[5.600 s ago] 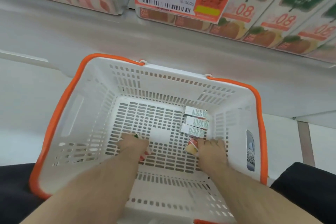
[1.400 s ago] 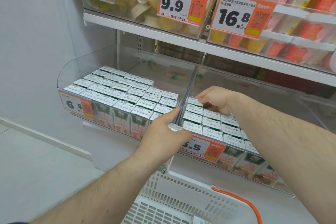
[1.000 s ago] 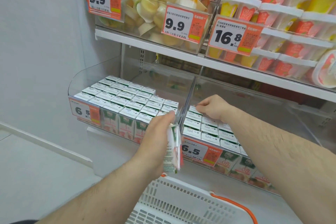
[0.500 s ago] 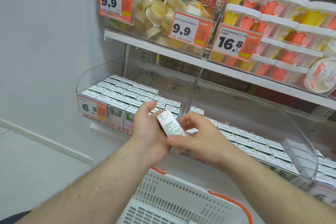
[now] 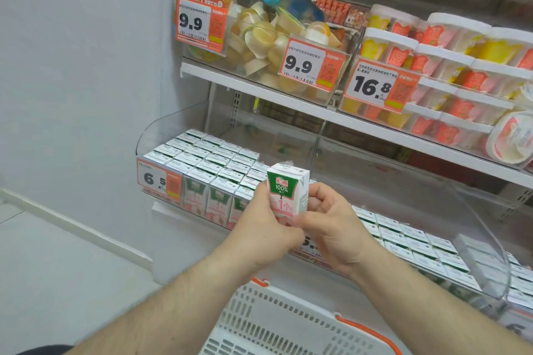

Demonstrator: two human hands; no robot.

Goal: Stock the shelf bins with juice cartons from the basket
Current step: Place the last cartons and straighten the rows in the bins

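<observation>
Now, in the head view, the carton (image 5: 287,196) stood upright between both hands, front label facing the camera; half a second before it had lain tilted, end up. The left hand (image 5: 266,228) gripped its lower left side, and the right hand (image 5: 326,220) had its fingers (image 5: 323,196) clamped on the right side. It was held in front of the left bin (image 5: 202,161), above the basket (image 5: 277,323). Judged so, it was oriented and ready to go into a bin.
</observation>
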